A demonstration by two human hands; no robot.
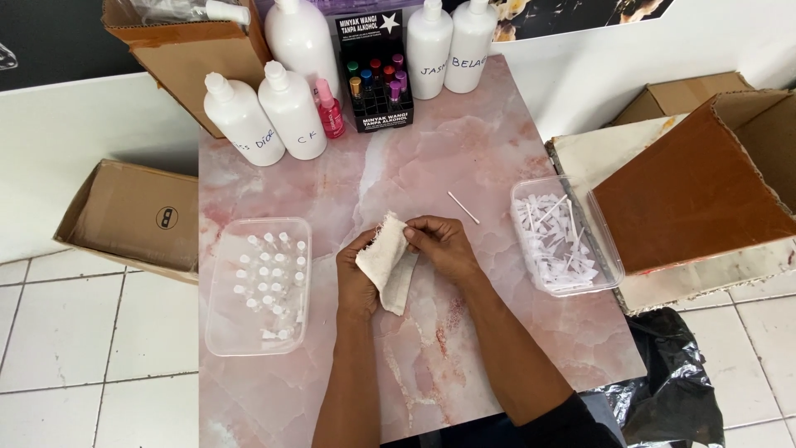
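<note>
Hands meet over the middle of the pink marbled counter, and both are closed on one thing: a small off-white cloth. My left hand cups the cloth from below and behind, fingers wrapped around its lower fold. My right hand pinches its upper edge from the other side, knuckles curled over it. The cloth is crumpled and partly folded, held just above the counter surface; I cannot tell whether anything is wrapped inside it.

To my left, near the left hand, sits a clear plastic tray holding rows of small clear vials with white caps. To my right, apart from the right hand, a second clear tray is filled with a heap of white plastic sprayer tubes. One loose white stick lies on the bare counter between the right hand and that tray.

At the far edge stand several tall white bottles, a small pink spray bottle and a black display rack of little coloured vials. Brown cardboard boxes flank the counter on both sides, and a black plastic bag lies on the tiled floor to my right.
</note>
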